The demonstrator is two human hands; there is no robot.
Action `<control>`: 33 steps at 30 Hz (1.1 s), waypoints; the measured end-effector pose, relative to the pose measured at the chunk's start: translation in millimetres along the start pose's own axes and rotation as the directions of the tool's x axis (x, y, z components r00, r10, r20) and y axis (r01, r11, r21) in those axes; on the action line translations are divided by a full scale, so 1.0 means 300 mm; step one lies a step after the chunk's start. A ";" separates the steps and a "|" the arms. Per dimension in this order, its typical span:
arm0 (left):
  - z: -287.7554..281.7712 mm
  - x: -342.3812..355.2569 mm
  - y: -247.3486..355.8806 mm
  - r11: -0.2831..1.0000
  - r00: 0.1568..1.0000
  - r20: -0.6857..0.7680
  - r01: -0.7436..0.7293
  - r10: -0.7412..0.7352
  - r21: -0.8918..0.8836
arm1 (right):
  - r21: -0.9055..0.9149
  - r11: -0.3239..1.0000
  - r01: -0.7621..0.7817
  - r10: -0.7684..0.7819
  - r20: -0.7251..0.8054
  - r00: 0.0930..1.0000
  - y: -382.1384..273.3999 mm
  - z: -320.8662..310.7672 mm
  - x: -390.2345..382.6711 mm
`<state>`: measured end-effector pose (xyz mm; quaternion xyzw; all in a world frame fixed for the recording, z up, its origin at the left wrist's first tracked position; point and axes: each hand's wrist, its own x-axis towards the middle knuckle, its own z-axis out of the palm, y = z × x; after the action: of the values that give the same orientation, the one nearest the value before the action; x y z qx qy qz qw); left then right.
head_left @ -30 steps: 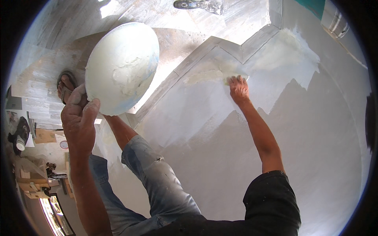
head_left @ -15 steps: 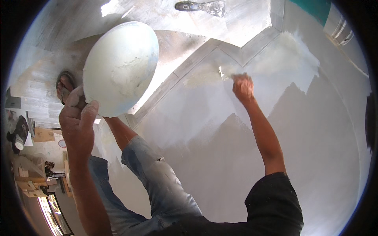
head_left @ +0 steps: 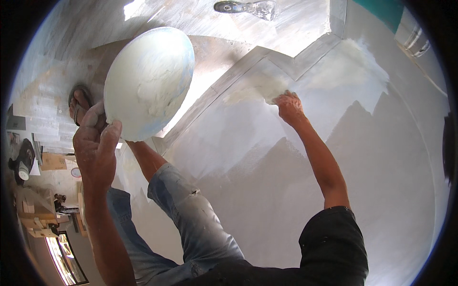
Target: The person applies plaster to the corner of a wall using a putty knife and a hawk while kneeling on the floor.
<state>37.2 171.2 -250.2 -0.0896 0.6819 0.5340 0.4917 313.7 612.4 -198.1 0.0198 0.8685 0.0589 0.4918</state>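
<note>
My left hand (head_left: pixel 95 143) grips a shallow, bowl-like round dish (head_left: pixel 117 81) by its near rim, thumb on top. A thick, pale, paste-like compound (head_left: pixel 160 90) coats its face. Over to the right, my right hand (head_left: pixel 289 107) is closed and pressed close to the grey wall (head_left: pixel 267 205). Whatever those fingers hold is mostly hidden; only a thin edge seems to show by the fingertips. Around that hand lies a damp-looking pale patch (head_left: pixel 248 93) of compound, just beside the stepped grey skirting tiles (head_left: pixel 229 83).
A scraper (head_left: pixel 245 8) smeared with white lies on the dusty floor beyond the dish. My sandalled foot (head_left: pixel 79 102) stands left of the dish. A cardboard box (head_left: pixel 53 161), wooden pieces and tools lie at far left. A white bucket-like container (head_left: pixel 412 38) is at upper right.
My right hand has moved slightly left and down along the wall. The bright white dab beside it is now spread into a wider patch. The dish has shifted slightly right.
</note>
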 end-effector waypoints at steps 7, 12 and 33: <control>0.022 -0.002 0.023 0.999 0.999 0.031 0.014 -0.013 -0.050 | -0.031 0.992 -0.119 0.110 -0.214 0.971 0.144 -0.007 -0.001; 0.015 -0.004 0.024 1.000 1.000 0.026 -0.007 0.007 0.005 | -0.198 0.979 -0.056 0.031 -0.127 0.991 0.016 0.103 -0.084; 0.019 -0.012 -0.011 0.998 0.999 0.037 -0.024 0.026 -0.051 | -0.197 0.932 -0.305 0.281 -0.140 0.949 0.071 0.101 0.019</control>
<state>44.3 173.0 -249.2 -0.0836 0.6599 0.5588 0.4952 336.1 636.7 -215.8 0.0925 0.8698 0.2269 0.4284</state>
